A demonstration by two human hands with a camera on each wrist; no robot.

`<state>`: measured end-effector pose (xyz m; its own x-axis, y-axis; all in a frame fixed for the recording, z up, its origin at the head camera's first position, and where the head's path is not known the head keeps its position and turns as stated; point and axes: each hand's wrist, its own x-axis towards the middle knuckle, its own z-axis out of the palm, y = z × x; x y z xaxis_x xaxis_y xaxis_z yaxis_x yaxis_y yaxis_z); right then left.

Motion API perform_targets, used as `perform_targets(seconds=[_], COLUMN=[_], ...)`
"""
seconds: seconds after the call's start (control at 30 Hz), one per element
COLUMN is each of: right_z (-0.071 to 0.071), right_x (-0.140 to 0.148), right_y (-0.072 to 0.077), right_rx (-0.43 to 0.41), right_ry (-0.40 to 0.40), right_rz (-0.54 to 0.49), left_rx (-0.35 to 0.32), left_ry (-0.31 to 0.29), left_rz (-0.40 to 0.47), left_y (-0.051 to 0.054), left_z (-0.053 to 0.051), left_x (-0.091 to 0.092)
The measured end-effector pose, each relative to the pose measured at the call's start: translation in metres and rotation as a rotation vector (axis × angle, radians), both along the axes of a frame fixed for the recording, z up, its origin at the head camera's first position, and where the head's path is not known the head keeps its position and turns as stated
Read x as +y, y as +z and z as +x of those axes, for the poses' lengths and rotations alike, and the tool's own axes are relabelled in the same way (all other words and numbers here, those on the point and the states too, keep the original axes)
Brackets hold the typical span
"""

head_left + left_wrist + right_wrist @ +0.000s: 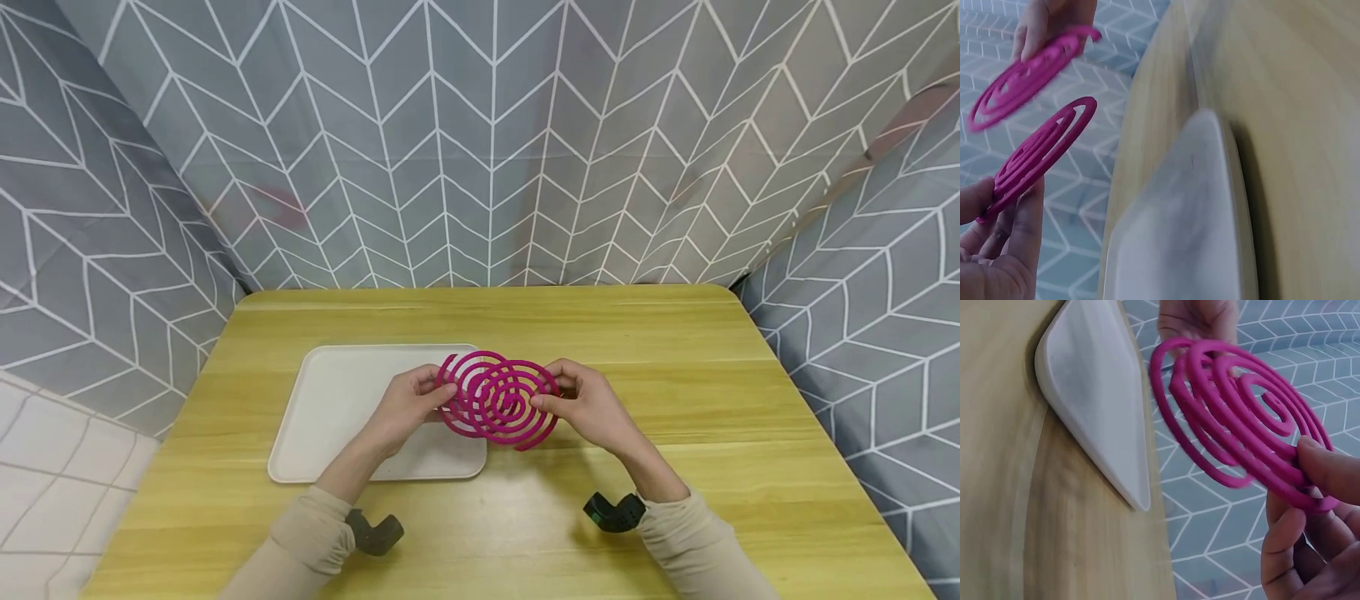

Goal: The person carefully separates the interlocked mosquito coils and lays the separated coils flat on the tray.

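Two magenta spiral mosquito coils are held up above the table, one in each hand. My left hand [405, 408] pinches the left coil [1035, 172] at its outer edge, thumb on top and fingers beneath. On the other side, my right hand [588, 404] grips the rim of the right coil [510, 405] between thumb and fingers. From the head view the right coil overlaps the left one and partly hides it. The left wrist view shows a gap between them, both tilted.
A shallow white tray [337, 392] lies on the wooden table [600, 325], left of centre, partly under the left hand and forearm. A grey curtain [465, 167] with white lines hangs behind the table. Dark devices sit at both wrists.
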<state>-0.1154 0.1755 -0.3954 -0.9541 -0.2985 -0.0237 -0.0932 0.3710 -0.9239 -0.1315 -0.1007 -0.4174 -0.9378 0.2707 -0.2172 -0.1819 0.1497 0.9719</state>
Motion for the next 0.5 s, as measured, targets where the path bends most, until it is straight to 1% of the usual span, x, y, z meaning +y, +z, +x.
perform_targets(seconds=[0.1, 0.2, 0.27, 0.37, 0.43, 0.5], right_z=[0.001, -0.001, -0.004, -0.009, -0.010, -0.010], right_x=[-0.001, -0.005, -0.010, -0.020, -0.027, -0.035], right_y=[-0.004, -0.008, -0.012, -0.020, -0.027, -0.035], right_rx=[-0.067, -0.130, -0.174, -0.242, -0.286, -0.321], right_ry=[-0.040, -0.090, -0.116, -0.131, -0.138, -0.140], right_rz=[-0.081, -0.132, -0.146, -0.156, -0.158, -0.158], left_rx=[0.010, 0.021, 0.022, 0.012, -0.001, -0.004], left_ry=[0.045, 0.101, 0.143, 0.206, 0.233, 0.245], left_rz=[-0.057, -0.127, -0.192, -0.299, -0.363, -0.407], left_y=[-0.002, -0.003, -0.003, -0.004, -0.005, -0.007], left_z=[0.000, 0.002, 0.005, 0.011, 0.015, 0.018], left_x=[-0.022, -0.052, -0.074, -0.103, -0.117, -0.126])
